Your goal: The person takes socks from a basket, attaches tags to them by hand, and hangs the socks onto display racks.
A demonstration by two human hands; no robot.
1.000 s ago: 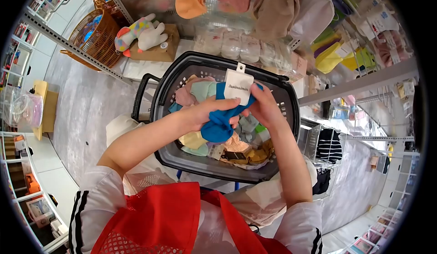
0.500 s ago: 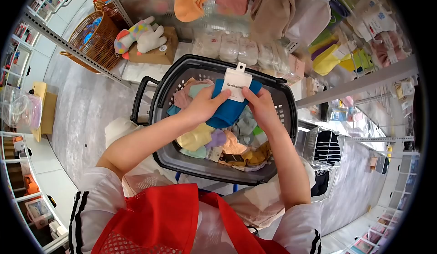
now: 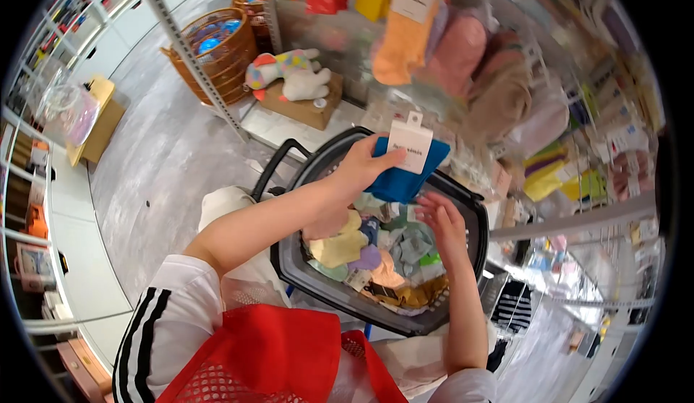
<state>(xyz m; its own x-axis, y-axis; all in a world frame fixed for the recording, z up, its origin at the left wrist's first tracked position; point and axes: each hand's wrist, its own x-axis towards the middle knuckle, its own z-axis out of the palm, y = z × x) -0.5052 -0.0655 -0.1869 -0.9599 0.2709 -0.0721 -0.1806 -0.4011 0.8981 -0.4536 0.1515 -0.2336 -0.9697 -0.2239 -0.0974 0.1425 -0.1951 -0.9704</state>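
My left hand (image 3: 365,166) grips a folded pair of blue socks (image 3: 400,186) over the basket, thumb across the white header card (image 3: 410,147) with its hanging tab. Just below and to the right of the socks, my right hand (image 3: 442,222) is apart from them, fingers loosely spread and holding nothing. Under both hands stands a dark grey plastic basket (image 3: 332,294) with a black rim. Inside lie pale yellow fabric (image 3: 340,250), a purple piece (image 3: 367,258), a peach piece (image 3: 388,270) and grey-green fabric (image 3: 412,251).
Orange socks (image 3: 402,49) and pink socks (image 3: 463,41) hang on the rack ahead. A stuffed toy (image 3: 293,74) lies on a cardboard box (image 3: 303,105) beyond the basket. At the far left are a wicker basket (image 3: 224,63) and a shelf post (image 3: 188,52). A metal rail (image 3: 578,217) crosses the right side.
My right hand has let go of the blue socks and dropped below them. My left hand still holds them. The view has turned, shifting the rack and basket rightward and down.
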